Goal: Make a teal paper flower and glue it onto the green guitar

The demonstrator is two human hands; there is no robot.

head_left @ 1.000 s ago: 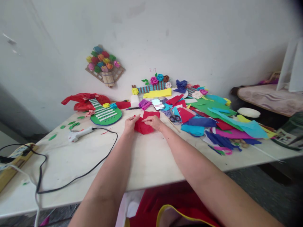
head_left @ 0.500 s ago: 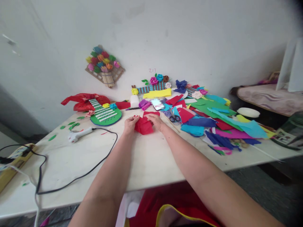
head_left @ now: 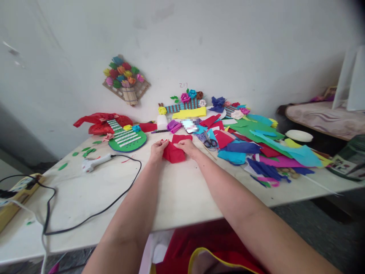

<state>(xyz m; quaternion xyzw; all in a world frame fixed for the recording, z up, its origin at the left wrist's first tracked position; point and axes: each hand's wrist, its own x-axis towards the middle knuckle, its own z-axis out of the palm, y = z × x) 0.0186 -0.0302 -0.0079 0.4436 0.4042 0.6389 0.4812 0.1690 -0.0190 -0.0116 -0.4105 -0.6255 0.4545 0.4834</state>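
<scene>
A folded piece of red crepe paper (head_left: 173,153) lies on the white table (head_left: 176,190) at arm's length. My left hand (head_left: 157,150) pinches its left edge with the fingers closed on it. My right hand (head_left: 186,147) grips the paper's upper right part, fingers curled over the fold. More red paper (head_left: 182,137) lies flat just behind. Small scissors (head_left: 210,143) rest on the table right of my right hand.
A heap of coloured paper sheets (head_left: 256,144) covers the table's right half. A white glue gun (head_left: 94,162) with a black cord (head_left: 94,215) lies at the left. A green round craft board (head_left: 127,139) sits behind it. Paper-flower crafts (head_left: 188,101) line the wall. A white plate (head_left: 299,135) stands far right.
My right hand has slid a little along the top of the red paper and pressed the fold tighter. The left hand has stayed on the left edge.
</scene>
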